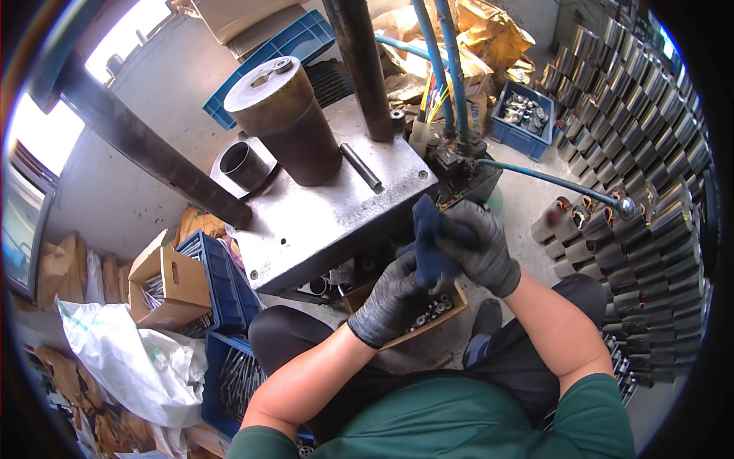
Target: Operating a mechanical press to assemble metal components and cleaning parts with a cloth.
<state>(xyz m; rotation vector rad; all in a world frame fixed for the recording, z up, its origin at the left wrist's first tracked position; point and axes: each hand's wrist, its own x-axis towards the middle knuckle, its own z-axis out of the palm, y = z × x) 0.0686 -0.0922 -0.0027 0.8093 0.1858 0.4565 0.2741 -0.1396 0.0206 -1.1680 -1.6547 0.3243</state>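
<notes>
Both of my hands wear grey gloves and meet in front of the press table. A dark blue cloth (433,249) is bunched between them. My right hand (487,251) is closed around its upper right side. From the lower left, my left hand (391,300) grips the cloth's lower part. Whether something is wrapped inside the cloth cannot be seen. Just beyond the hands is the steel press table (306,243), which bears a thick metal cylinder (294,130), a short hollow tube (243,167) and a loose steel rod (361,167).
Dark press columns (359,69) rise from the table. A blue lever (550,180) with a ball end reaches right. Stacked metal cylinders (619,130) line the right side. A wooden tray (424,321) of small parts lies below my hands. Blue crates (229,287) and a cardboard box (180,279) stand left.
</notes>
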